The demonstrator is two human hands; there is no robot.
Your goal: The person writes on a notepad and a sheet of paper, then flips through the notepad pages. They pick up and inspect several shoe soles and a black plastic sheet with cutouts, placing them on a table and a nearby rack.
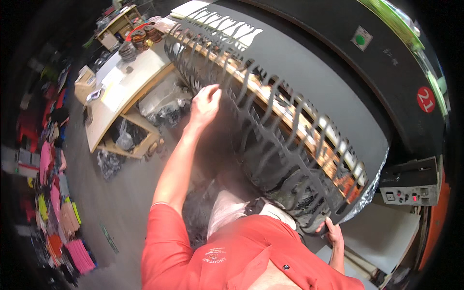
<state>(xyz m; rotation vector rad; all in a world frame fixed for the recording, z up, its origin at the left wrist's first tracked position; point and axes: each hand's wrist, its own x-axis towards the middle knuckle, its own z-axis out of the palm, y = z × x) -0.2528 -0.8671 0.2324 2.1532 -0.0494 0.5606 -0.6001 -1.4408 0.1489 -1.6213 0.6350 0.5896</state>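
Observation:
A long dark grey strip [270, 133] with curved, rib-like prongs along both sides stretches diagonally in front of me, blurred in places. My left hand [207, 104] is closed at its near edge, toward the far left end, with the fingers curled and partly hidden. At the opposite, lower right end, my right hand [332, 231] grips the strip between thumb and fingers. Behind the prongs runs a wooden ledge [309, 137] strewn with small scraps. Pale forked cut-out pieces [224, 24] lie in a row on the grey surface beyond it.
A dark machine beam [333, 43] spans the upper right, with a control box [411, 186] below it. To the left stands a wooden table [140, 72] with papers and coiled items. Plastic bags [124, 137] sit underneath. Colourful material stacks [60, 203] line the far left floor.

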